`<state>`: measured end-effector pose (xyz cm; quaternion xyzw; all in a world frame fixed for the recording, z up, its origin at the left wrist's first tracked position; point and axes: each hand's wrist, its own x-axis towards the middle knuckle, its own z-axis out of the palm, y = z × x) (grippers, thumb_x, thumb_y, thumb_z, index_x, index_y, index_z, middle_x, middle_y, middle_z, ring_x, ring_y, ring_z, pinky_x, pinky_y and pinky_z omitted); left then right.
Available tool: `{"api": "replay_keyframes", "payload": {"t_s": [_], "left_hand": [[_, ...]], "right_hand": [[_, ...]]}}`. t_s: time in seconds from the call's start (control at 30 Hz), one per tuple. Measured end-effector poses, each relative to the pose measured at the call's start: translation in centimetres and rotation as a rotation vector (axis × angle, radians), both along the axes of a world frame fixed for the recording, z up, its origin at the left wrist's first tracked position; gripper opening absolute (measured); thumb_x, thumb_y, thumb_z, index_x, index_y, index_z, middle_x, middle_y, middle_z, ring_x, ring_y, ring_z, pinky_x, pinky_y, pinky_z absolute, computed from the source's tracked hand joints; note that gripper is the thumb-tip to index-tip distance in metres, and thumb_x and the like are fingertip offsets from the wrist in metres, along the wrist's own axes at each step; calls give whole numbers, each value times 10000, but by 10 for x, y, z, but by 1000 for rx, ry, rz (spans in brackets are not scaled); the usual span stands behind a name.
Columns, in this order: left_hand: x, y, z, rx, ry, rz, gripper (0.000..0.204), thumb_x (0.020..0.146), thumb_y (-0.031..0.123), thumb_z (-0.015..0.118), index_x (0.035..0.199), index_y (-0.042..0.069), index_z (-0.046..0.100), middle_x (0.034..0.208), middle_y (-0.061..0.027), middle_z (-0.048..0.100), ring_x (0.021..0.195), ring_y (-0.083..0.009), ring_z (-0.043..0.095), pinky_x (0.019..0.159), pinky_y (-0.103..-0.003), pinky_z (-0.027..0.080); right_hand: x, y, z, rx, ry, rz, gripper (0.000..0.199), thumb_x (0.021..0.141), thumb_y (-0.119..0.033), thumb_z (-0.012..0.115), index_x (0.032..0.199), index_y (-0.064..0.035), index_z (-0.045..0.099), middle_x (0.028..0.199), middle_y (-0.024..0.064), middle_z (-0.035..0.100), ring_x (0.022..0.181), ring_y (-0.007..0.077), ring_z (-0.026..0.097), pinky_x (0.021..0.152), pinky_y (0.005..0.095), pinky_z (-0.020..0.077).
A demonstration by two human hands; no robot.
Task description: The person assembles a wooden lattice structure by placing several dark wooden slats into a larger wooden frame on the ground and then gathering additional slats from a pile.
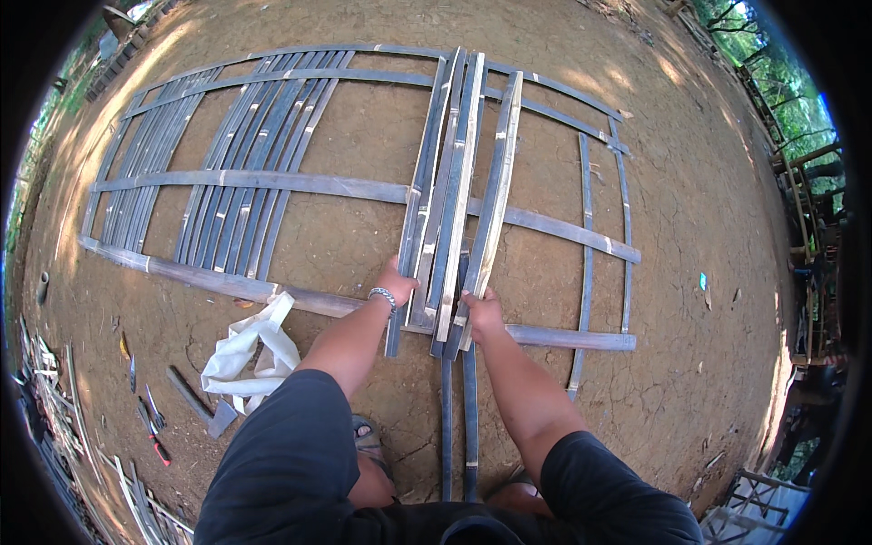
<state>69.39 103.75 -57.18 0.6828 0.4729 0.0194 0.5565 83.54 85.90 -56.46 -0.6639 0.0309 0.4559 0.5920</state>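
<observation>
Several long bamboo slats lie side by side across a bamboo frame on the ground, running away from me. My left hand, with a bracelet on the wrist, is closed around the near part of the leftmost slats. On the right side, my right hand grips the near end of a separate pair of slats, thumb on top. These are spread a little apart from the bunch toward their far ends. Two more bamboo strips extend between my feet, under the near ends.
Two groups of slats rest on the frame's left side. Near its front pole lie a white cloth bag, a hatchet-like tool and red-handled pliers. Bamboo scraps are piled at far left; brown dirt ground surrounds everything.
</observation>
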Motion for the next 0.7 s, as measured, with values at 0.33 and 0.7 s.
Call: {"api": "replay_keyframes", "payload": {"t_s": [0.33, 0.7], "left_hand": [[12, -2, 19, -99, -84, -9, 824, 712, 231, 847, 1367, -44, 428, 1253, -227, 618, 1166, -300, 603, 1013, -366, 450], [2, 8, -16, 7, 38, -16, 716, 782, 401, 782, 1306, -20, 536, 1193, -200, 663, 1111, -287, 635, 973, -377, 470]], "right_hand": [[13, -15, -1, 89, -47, 27, 281, 893, 2, 638, 1146, -18, 518, 1031, 114, 662, 881, 210, 634, 788, 375, 524], [13, -9, 9, -178, -201, 169, 405, 900, -39, 642, 1256, 14, 456, 1140, 152, 644, 994, 245, 619, 905, 390, 488]]}}
